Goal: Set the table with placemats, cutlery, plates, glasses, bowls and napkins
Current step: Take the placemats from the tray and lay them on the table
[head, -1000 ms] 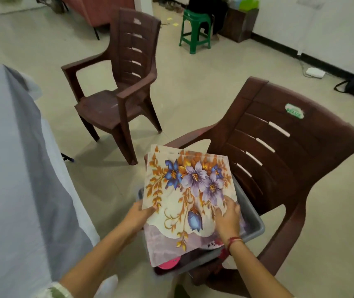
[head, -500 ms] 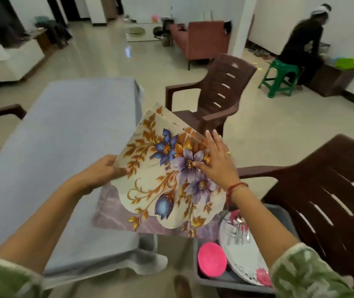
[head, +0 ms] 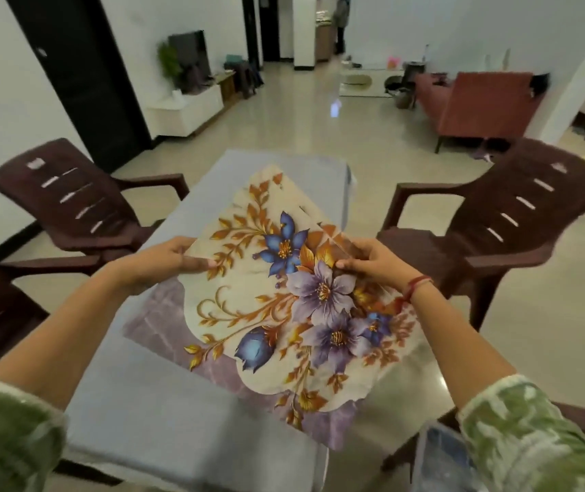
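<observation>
My placemats [head: 276,296] are cream, printed with blue and lilac flowers, orange-gold leaves and curling stems, with a mauve marbled border. The surface [head: 163,420] is plain grey-blue. My sleeves [head: 532,438] are mottled green and white, and a red thread [head: 417,284] circles my right wrist. The chairs [head: 532,221] are dark brown, the sofa [head: 479,101] rust red.

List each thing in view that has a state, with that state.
placemats, stacked, slightly fanned, held over the table by both hands
left hand, grip on the stack's left edge
right hand, grip pinching the stack's right corner
table, covered with a grey cloth
left chair, unoccupied
right chair, unoccupied
television, screen dark
</observation>
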`<state>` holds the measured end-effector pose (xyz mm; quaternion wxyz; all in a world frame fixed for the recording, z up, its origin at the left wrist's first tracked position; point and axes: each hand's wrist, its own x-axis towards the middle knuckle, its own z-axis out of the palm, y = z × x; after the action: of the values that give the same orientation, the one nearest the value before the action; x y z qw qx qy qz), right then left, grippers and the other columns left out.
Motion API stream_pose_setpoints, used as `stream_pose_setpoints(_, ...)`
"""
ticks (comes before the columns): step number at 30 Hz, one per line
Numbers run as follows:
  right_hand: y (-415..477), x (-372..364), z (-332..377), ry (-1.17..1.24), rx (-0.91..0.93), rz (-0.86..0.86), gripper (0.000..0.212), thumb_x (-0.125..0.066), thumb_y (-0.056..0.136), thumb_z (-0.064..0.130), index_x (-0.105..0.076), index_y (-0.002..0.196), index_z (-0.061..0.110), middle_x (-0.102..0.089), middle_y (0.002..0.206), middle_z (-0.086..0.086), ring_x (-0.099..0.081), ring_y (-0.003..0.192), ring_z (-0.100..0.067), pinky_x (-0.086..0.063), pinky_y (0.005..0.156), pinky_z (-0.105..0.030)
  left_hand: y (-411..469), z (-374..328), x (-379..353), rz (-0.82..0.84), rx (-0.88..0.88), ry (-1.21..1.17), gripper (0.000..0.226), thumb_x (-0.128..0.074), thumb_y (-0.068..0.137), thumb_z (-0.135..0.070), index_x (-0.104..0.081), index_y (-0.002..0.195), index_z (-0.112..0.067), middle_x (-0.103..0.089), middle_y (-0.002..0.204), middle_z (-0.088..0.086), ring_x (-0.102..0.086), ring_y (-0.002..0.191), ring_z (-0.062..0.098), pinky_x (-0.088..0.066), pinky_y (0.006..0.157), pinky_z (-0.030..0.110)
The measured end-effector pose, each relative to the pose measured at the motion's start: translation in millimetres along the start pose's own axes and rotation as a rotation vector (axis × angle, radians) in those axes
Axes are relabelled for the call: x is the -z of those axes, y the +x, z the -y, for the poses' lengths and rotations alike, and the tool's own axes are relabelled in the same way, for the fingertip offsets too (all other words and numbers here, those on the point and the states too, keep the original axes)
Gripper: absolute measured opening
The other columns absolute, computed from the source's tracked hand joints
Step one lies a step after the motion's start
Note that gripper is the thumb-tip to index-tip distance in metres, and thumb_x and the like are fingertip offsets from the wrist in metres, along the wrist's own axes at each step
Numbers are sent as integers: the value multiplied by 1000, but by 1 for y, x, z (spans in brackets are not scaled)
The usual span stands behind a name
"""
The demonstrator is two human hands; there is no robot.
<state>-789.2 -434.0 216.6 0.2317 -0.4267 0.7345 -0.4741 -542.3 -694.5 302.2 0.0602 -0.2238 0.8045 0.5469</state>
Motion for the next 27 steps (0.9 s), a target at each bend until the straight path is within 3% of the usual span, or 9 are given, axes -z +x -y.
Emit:
stream_pose_setpoints(2, 26, -8, 6, 27, 3, 30, 22, -65, 84, 8, -62, 105, 14, -67, 98, 2, -61, 93, -10, -49, 87, -29, 1, 7, 20, -20, -1, -30, 61, -83, 57, -49, -65, 105, -16, -75, 95, -3, -70, 88, 10, -56, 76, 20)
stream_pose_setpoints(4, 49, -20, 17, 25, 19, 71, 21, -65, 85, 8, -62, 103, 18, -68, 93, 11, -62, 90, -5, -50, 83, -22, -2, 21, 40, -71, -6, -39, 86, -82, 34, -69, -68, 103, -19, -74, 100, -3, -69, 94, 8, -51, 76, 18)
stream_pose_setpoints(7, 73, -33, 30, 41, 46, 76, 23, -63, 85, 3, -62, 104, 16, -69, 81, 23, -61, 81, 8, -46, 75, -11, -10, 43, 67, -144, -39, -66, 79, -79, 35, -73, -75, 95, -22, -74, 101, -2, -68, 96, 8, -47, 83, 24)
stream_pose_setpoints(10, 96, -49, 41, 105, 52, 97, 24, -63, 84, 3, -63, 108, 9, -71, 85, 16, -63, 84, -1, -49, 77, -16, -24, 71, 91, -270, -58, -75, 77, -78, 37, -73, -75, 95, -22, -74, 101, -2, -68, 97, 10, -49, 86, 27)
stream_pose_setpoints(13, 121, -65, 47, 196, 31, 177, 34, -74, 77, 20, -65, 107, 7, -72, 96, 0, -64, 91, -14, -53, 83, -26, -42, 107, 105, -374, -31, -123, 69, -78, 45, -71, -72, 100, -29, -72, 103, -7, -66, 99, 11, -48, 90, 31)
stream_pose_setpoints(16, 147, -82, 49, 230, 42, 223, 62, -80, 65, 45, -65, 109, 4, -68, 106, -14, -64, 95, -21, -51, 87, -33, -58, 145, 114, -632, 25, -208, 55, -78, 64, -55, -65, 112, -30, -68, 112, -4, -60, 109, 17, -45, 99, 39)
stream_pose_setpoints(19, 171, -99, 42, 358, 31, 228, 71, -84, 53, 53, -65, 104, 7, -71, 98, -5, -67, 89, -16, -55, 79, -26, -65, 179, 100, -846, 37, -365, 43, -75, 72, -46, -65, 108, -26, -67, 112, 3, -60, 110, 24, -48, 95, 39)
stream_pose_setpoints(23, 205, -120, 16, 531, -15, 253, 64, -85, 55, 45, -65, 105, 9, -72, 98, -4, -68, 89, -17, -55, 73, -25, -57, 199, 59, -953, 125, -480, 18, -67, 86, -37, -64, 101, -28, -66, 109, 1, -60, 110, 23, -45, 88, 34)
stream_pose_setpoints(27, 248, -135, -23, 733, -106, 276, 41, -68, 74, 25, -61, 112, 12, -72, 103, -1, -67, 94, -15, -56, 76, -26, -35, 196, 20, -933, 275, -603, 75, -66, 54, -79, -68, 102, -20, -70, 107, -4, -64, 104, 17, -45, 91, 35)
